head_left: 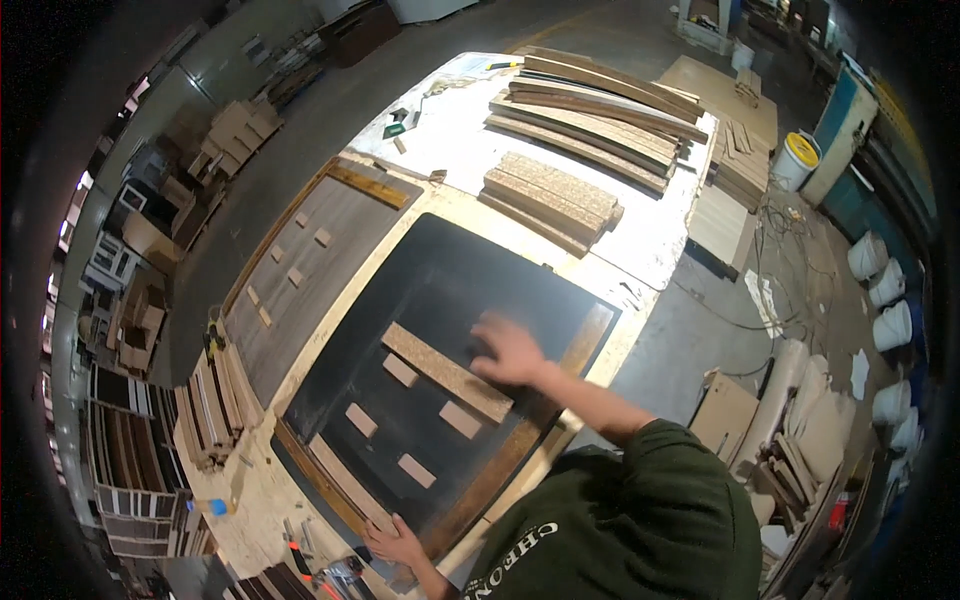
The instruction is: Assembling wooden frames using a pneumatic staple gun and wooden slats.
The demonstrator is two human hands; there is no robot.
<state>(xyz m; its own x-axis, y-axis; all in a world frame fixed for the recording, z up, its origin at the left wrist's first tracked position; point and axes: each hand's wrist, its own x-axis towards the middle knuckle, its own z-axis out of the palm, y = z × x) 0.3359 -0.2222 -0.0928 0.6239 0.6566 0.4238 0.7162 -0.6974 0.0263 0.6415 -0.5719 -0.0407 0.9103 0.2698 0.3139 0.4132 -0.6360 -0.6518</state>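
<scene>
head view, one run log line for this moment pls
right hand: flat on long chipboard strip | left hand: at black panel near edge | small wood blocks on panel

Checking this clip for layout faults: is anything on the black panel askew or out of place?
The long chipboard strip lies diagonally across the black panel, under the right hand. The small blocks sit spaced, not spilled. Nothing looks damaged.

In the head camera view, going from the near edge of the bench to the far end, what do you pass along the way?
Left hand at the near edge → small wood blocks on the black panel → right hand on the long chipboard strip → short chipboard stack → long curved wood strips.
</scene>
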